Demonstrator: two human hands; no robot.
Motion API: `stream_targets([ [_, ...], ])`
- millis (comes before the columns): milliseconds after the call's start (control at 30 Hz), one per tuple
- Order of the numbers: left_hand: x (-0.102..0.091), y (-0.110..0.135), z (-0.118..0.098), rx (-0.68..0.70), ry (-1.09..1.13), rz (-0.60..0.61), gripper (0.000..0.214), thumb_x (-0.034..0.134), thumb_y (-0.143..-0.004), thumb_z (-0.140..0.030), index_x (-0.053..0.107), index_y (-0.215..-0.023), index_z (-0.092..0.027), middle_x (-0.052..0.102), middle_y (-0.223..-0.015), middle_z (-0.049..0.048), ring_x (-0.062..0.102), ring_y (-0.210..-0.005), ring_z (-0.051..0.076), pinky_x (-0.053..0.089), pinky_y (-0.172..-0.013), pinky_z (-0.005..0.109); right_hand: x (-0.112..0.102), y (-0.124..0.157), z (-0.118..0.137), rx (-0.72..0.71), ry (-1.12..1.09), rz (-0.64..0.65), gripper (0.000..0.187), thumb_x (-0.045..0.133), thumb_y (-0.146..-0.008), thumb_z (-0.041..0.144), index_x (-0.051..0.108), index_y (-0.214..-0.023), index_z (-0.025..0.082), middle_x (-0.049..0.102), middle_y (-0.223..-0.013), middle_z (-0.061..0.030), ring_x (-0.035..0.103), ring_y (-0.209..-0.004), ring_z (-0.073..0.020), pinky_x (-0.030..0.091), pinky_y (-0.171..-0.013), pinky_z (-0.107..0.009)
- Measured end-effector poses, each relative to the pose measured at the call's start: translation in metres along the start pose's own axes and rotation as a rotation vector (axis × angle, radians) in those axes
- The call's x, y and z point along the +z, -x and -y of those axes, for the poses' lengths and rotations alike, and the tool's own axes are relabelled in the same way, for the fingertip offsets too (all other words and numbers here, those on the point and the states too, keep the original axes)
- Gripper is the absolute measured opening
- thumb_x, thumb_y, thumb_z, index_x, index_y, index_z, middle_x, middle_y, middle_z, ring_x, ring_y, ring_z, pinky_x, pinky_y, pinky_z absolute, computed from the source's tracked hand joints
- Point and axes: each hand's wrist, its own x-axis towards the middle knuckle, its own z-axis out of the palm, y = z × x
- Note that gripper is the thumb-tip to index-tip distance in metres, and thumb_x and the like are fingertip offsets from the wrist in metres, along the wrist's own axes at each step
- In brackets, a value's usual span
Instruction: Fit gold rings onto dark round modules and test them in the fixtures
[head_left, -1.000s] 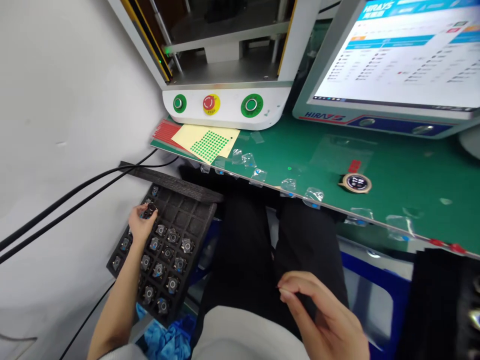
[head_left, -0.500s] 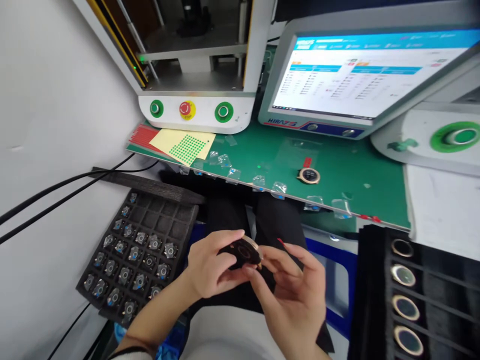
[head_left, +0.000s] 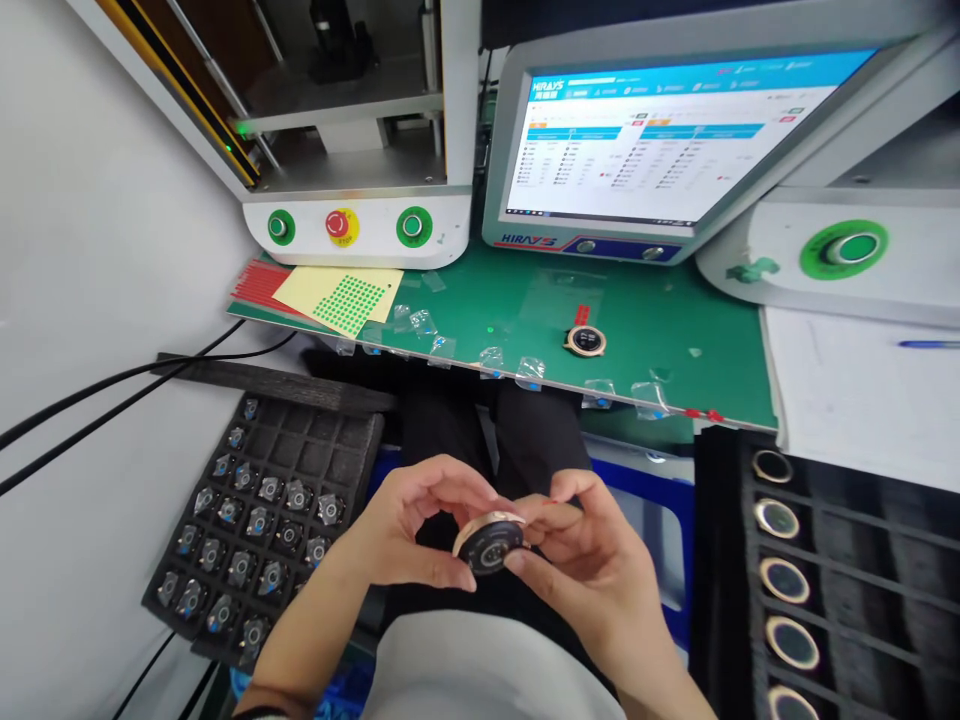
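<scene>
A strapless smartwatch case (head_left: 491, 545) with a gold rim is held up over my lap, its round black back facing me. My left hand (head_left: 412, 525) curls round its left side, fingers at the top edge and thumb by the lower left. On the other side my right hand (head_left: 592, 550) pinches the case, thumb against its lower right edge. A thin red bit shows between the right fingers; its kind I cannot make out. Another gold-rimmed watch (head_left: 586, 341) lies face up on the green mat (head_left: 480, 290), its screen lit.
Left, a black foam tray (head_left: 304, 455) holds several film-covered watch parts. At right, another black tray (head_left: 862, 560) holds gold-rimmed round pieces. Behind are a press machine (head_left: 356, 228), a monitor (head_left: 615, 150), a green-dot sticker sheet (head_left: 349, 300) and paper (head_left: 847, 380). Film tabs line the mat's edge.
The watch case has turned so its back faces me more fully. My left hand's grip has shifted to the edge, and my right thumb now presses the case. The view has swung right.
</scene>
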Motion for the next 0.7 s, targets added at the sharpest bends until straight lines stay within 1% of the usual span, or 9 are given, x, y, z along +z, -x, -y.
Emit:
stream_targets([
  [100,-0.001,-0.005,0.005,-0.009,0.042,0.125,0.062,0.091,-0.058,-0.029,0.065,-0.114,-0.026,0.076,-0.095,0.0094,0.073,-0.075,0.021,0.059,-0.066,0.028,-0.005,0.001,0.003,0.065,-0.020,0.086,0.043,0.077,-0.079,0.029,0.040,-0.100,0.027,0.071,-0.081,-0.0004,0.070,-0.071,-0.0163,0.059,-0.065,-0.030],
  [167,0.000,-0.008,0.008,0.004,0.029,0.160,0.063,0.091,-0.056,-0.032,0.067,-0.113,-0.025,0.076,-0.090,0.0085,0.072,-0.069,0.020,0.059,-0.062,0.026,-0.008,0.001,0.006,0.084,-0.001,0.125,0.042,0.077,-0.079,0.032,0.042,-0.101,0.026,0.072,-0.081,-0.0019,0.070,-0.068,-0.0163,0.059,-0.062,-0.030],
  [233,0.003,-0.009,0.010,0.049,-0.010,0.090,0.061,0.092,-0.053,-0.035,0.070,-0.108,-0.023,0.075,-0.086,0.0085,0.072,-0.072,0.021,0.061,-0.067,0.028,-0.010,-0.001,0.010,0.036,0.057,0.098,0.039,0.076,-0.080,0.033,0.046,-0.104,0.025,0.072,-0.081,-0.0038,0.070,-0.067,-0.0173,0.060,-0.062,-0.031],
  [300,0.007,-0.009,0.011,0.112,-0.051,-0.016,0.061,0.093,-0.051,-0.034,0.070,-0.107,-0.023,0.074,-0.092,0.0098,0.072,-0.086,0.025,0.061,-0.078,0.034,-0.011,-0.001,0.014,-0.087,0.143,-0.013,0.035,0.074,-0.081,0.032,0.052,-0.107,0.023,0.072,-0.081,-0.0051,0.071,-0.071,-0.0183,0.061,-0.066,-0.032],
  [400,0.016,-0.007,0.009,0.168,-0.077,-0.109,0.055,0.089,-0.061,-0.028,0.069,-0.113,-0.027,0.069,-0.105,0.0102,0.069,-0.102,0.028,0.061,-0.087,0.040,-0.011,0.001,0.020,-0.187,0.204,-0.146,0.023,0.071,-0.083,0.027,0.062,-0.103,0.020,0.069,-0.070,-0.0024,0.069,-0.059,-0.0148,0.059,-0.057,-0.024],
  [467,0.021,-0.005,0.005,0.177,-0.106,-0.132,0.050,0.084,-0.070,-0.024,0.068,-0.117,-0.030,0.065,-0.109,0.0090,0.069,-0.104,0.027,0.063,-0.083,0.037,-0.008,0.005,0.022,-0.088,0.130,-0.106,0.015,0.071,-0.083,0.028,0.065,-0.094,0.020,0.066,-0.058,0.0006,0.063,-0.045,-0.0122,0.052,-0.043,-0.020],
  [533,0.026,-0.002,0.001,0.177,-0.165,-0.145,0.052,0.081,-0.073,-0.019,0.066,-0.121,-0.032,0.062,-0.109,0.0079,0.069,-0.103,0.026,0.065,-0.076,0.032,-0.005,0.009,0.021,0.071,0.016,-0.025,0.016,0.072,-0.082,0.032,0.065,-0.082,0.018,0.065,-0.052,0.0011,0.059,-0.036,-0.0119,0.048,-0.037,-0.019],
  [600,0.030,0.000,-0.002,0.179,-0.226,-0.148,0.057,0.081,-0.072,-0.016,0.064,-0.124,-0.032,0.062,-0.109,0.0075,0.069,-0.099,0.024,0.066,-0.070,0.028,-0.002,0.012,0.019,0.194,-0.066,0.025,0.023,0.073,-0.081,0.037,0.062,-0.073,0.018,0.066,-0.050,0.0004,0.059,-0.036,-0.0125,0.050,-0.040,-0.021],
  [700,0.031,0.000,-0.004,0.212,-0.312,-0.123,0.059,0.081,-0.072,-0.017,0.062,-0.126,-0.030,0.064,-0.110,0.0080,0.069,-0.094,0.021,0.065,-0.069,0.027,-0.002,0.013,0.016,0.243,-0.115,0.086,0.023,0.071,-0.083,0.036,0.061,-0.072,0.019,0.068,-0.052,-0.0001,0.061,-0.039,-0.0123,0.053,-0.047,-0.023],
])
